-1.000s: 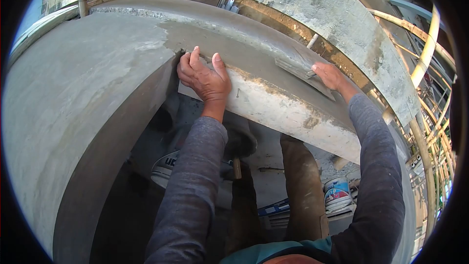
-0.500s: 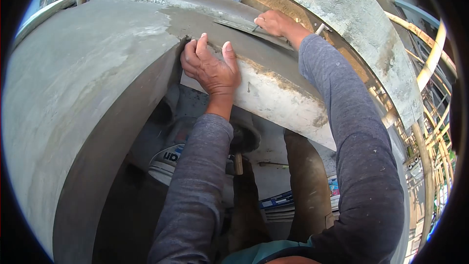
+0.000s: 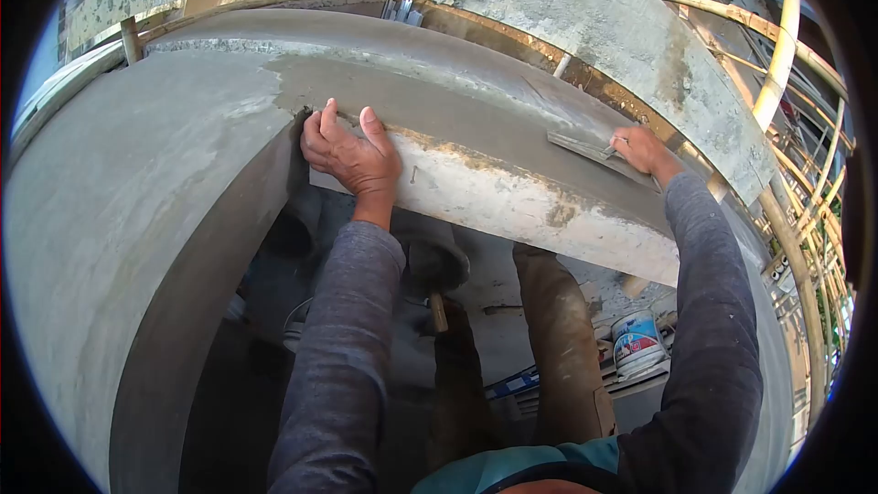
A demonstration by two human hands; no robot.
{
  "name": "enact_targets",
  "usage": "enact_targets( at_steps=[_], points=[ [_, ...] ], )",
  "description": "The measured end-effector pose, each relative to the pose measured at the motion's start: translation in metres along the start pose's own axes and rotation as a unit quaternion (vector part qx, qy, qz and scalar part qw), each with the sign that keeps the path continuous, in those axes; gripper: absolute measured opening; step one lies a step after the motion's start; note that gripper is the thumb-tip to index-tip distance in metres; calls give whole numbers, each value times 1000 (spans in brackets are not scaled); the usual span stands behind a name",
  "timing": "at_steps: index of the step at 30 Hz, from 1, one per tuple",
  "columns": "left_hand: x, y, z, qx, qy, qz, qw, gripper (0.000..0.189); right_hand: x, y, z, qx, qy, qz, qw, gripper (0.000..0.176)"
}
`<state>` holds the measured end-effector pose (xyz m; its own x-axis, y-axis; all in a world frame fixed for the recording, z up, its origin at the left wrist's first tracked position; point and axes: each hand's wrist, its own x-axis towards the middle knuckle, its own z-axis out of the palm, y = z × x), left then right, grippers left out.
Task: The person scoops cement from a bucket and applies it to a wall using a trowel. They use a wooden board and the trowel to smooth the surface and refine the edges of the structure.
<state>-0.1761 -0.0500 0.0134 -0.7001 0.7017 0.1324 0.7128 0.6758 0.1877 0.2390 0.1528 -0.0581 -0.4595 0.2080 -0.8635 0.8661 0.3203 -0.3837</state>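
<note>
A pale, mortar-stained board (image 3: 540, 206) runs along the front edge of a wet grey mortar ledge (image 3: 439, 123). At the board's left end, by the wall corner, my left hand (image 3: 352, 151) grips it with curled fingers, the index finger and thumb pointing up. Further right, my right hand (image 3: 645, 151) is closed around the handle of a plastering trowel (image 3: 578, 145). The trowel's long flat blade lies against the mortar surface. Part of its handle is hidden by my fingers. A nail (image 3: 413, 174) sticks out of the board's face.
A smooth grey plastered wall (image 3: 137, 183) curves along the left. Beyond the ledge runs a mortar-crusted plank (image 3: 512, 0), with bamboo poles (image 3: 782, 55) at right. Below, near my legs, are a paint bucket (image 3: 637, 345) and a dark round container (image 3: 439, 256) with a wooden handle.
My right hand has slid the trowel to the right along the ledge. My left hand stays at the board's end. The camera view has shifted, showing the paint bucket below.
</note>
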Motion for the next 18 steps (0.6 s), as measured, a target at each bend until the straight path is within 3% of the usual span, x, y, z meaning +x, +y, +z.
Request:
enact_targets(
  at_steps=[3,10,12,15,18],
  points=[
    [0,0,-1,10,4,2,1000,51,32,-26,10,91,60,-51,993,38],
    [4,1,-6,0,-4,-8,1000,53,190,-201,0,110,88,-176,974,38],
    [5,1,-10,2,-12,-10,1000,56,205,-235,-6,129,96,-164,973,40],
    [7,0,-9,-7,-13,-22,1000,58,189,-245,-14,87,103,-167,977,37],
    [6,3,-11,-23,-16,-28,999,56,172,-212,-7,69,72,-150,984,36]
  ],
)
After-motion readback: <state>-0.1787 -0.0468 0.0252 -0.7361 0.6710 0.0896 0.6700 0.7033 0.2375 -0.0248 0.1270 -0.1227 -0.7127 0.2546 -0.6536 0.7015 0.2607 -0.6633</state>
